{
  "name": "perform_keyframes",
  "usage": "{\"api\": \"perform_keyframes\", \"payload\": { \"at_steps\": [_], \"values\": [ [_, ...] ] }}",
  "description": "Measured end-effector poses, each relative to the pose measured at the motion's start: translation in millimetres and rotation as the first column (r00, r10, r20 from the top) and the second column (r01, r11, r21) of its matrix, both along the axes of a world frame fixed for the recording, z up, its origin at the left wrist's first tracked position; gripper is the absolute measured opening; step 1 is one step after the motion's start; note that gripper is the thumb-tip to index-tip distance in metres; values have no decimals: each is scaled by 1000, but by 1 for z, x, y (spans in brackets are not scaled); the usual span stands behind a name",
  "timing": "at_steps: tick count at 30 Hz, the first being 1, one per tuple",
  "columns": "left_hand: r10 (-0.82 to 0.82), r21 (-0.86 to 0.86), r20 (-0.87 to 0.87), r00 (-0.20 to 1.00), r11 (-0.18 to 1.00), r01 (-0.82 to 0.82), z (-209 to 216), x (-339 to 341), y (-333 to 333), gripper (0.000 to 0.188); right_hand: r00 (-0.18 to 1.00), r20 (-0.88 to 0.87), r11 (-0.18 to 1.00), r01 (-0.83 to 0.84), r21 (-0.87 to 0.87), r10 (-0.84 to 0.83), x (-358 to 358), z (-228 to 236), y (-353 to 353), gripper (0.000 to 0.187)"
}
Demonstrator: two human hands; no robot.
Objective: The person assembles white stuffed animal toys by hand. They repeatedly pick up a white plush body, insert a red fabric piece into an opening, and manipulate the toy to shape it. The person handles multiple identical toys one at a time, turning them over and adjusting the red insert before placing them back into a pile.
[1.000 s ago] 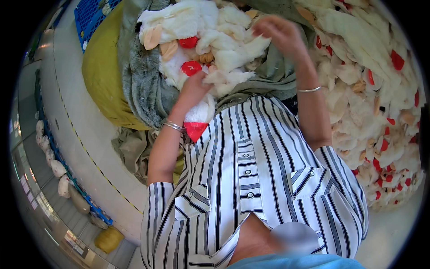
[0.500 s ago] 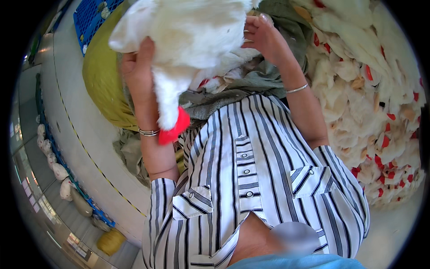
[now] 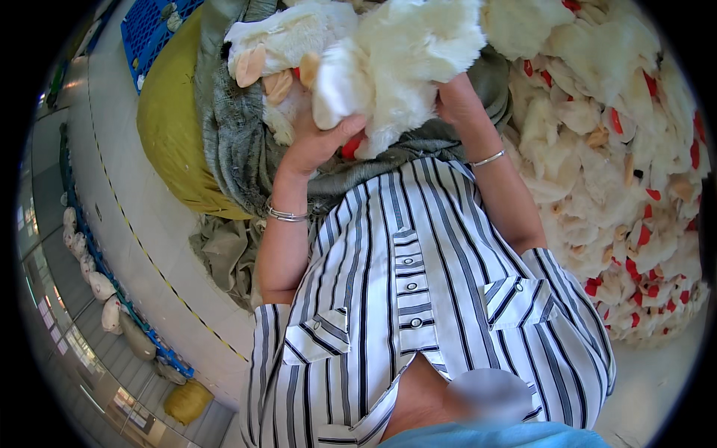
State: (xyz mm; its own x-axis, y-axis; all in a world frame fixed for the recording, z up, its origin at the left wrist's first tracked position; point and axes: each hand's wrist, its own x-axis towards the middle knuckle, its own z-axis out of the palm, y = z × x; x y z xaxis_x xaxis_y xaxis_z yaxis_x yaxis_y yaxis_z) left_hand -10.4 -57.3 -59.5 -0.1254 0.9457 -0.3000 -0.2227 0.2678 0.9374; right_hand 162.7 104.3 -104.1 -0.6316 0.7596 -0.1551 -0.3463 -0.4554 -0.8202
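Observation:
A limp, cream-white plush toy skin (image 3: 407, 56) with long fur hangs between my two hands over an open sack. My left hand (image 3: 317, 142) is closed on its lower left part, thumb on top. A small red piece (image 3: 351, 147) shows beside that thumb. At the skin's right edge my right hand (image 3: 457, 97) is closed on the fur, its fingertips partly hidden behind it. More white plush pieces (image 3: 299, 33) with tan felt-like parts (image 3: 251, 66) lie in the grey-green sack (image 3: 231, 123) beyond my left hand.
To the right rises a large heap of cream plush pieces (image 3: 567, 149) with red bits. A yellow-green sack (image 3: 166, 134) stands at the left, near a blue plastic crate (image 3: 142, 45). Crumpled cloth (image 3: 224, 254) lies on the floor; several bundles (image 3: 112, 313) line the far left.
The plush skin has moved right and turned, so its red end no longer hangs by my left wrist. My left hand moved right; my right hand, earlier open beside the skin, now grips its edge.

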Motion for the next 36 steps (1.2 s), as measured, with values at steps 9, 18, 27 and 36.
{"api": "perform_keyframes", "payload": {
  "at_steps": [9,18,27,36],
  "values": [
    [124,-12,693,710,987,-161,-15,1,-10,55,911,207,819,-412,399,358,30,20,-10,44],
    [307,175,419,854,896,-408,-51,-62,-4,54,846,434,831,-462,310,308,21,31,-4,39],
    [459,193,381,803,809,-555,17,-27,24,48,872,489,697,-353,625,3,4,60,-27,77],
    [513,219,365,777,763,-608,34,-1,36,48,934,160,609,73,790,-319,-16,74,-32,46]
  ]
}}
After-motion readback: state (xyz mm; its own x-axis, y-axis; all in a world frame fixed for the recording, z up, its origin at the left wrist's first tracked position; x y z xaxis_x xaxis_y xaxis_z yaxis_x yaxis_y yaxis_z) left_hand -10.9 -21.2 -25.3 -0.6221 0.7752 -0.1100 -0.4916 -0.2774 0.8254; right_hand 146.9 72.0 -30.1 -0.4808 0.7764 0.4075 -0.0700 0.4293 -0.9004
